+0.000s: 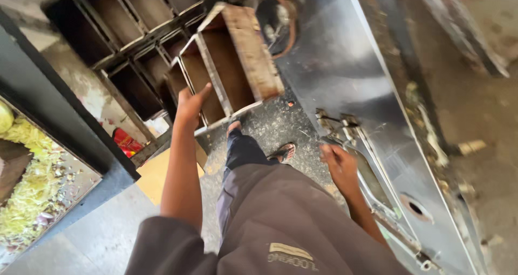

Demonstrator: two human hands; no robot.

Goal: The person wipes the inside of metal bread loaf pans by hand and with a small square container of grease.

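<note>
From the head camera, looking straight down: the left hand (190, 105) is up against the tilted wooden crate (226, 64), thumb spread wide, fingers wrapped over its near divider edge, so it grips the crate there. The crate leans at an angle off the dark speckled floor (270, 126), its open compartments facing the camera, just in front of a larger dark rack of square compartments (129, 32) standing behind it to the left. The right hand (337, 164) hangs low beside the long steel counter (367, 91), fingers loosely curled, holding nothing, close to a metal latch fitting (337, 124) on the counter's side. Between the arms, the person's grey trousers and a sandalled foot (283, 152) are planted on the floor, near the crate's lower corner. Far left, a dark-framed tray (65, 145) carries shredded cabbage (32, 183). A red packet (125, 143) lies below the rack, beside a flat piece of cardboard (156, 172).
</note>
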